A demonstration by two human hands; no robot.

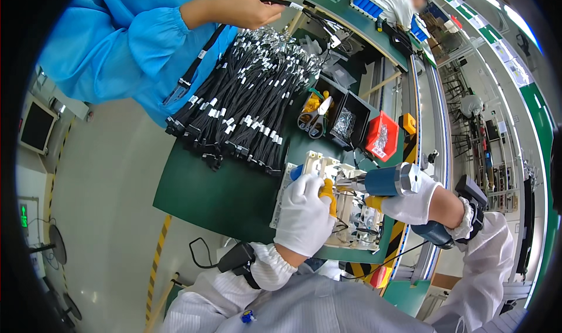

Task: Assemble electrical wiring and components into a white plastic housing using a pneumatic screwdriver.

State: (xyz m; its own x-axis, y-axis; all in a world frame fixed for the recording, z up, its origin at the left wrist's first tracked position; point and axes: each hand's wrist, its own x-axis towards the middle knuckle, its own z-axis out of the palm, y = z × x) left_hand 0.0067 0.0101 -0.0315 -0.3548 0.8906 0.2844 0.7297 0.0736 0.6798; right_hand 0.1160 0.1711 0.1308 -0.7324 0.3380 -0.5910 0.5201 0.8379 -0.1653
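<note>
My right hand, in a white glove with a yellow fingertip, is wrapped round a blue pistol-grip power tool. The tool lies roughly level, its metal nose pointing left. Close by that nose, my left hand, gloved with yellow fingertips, is bent over a cream-coloured fixture on the bench. Its fingers are closed and pressed together; what they pinch is hidden. Small metal and clear parts and short dark leads sit across the fixture. My right hand and the tool cover part of its right side.
A large heap of black cable assemblies covers the left of the green bench. Beyond the fixture stand scissors, black bins and a red bin of small parts. Across the bench, a co-worker in blue holds a cable.
</note>
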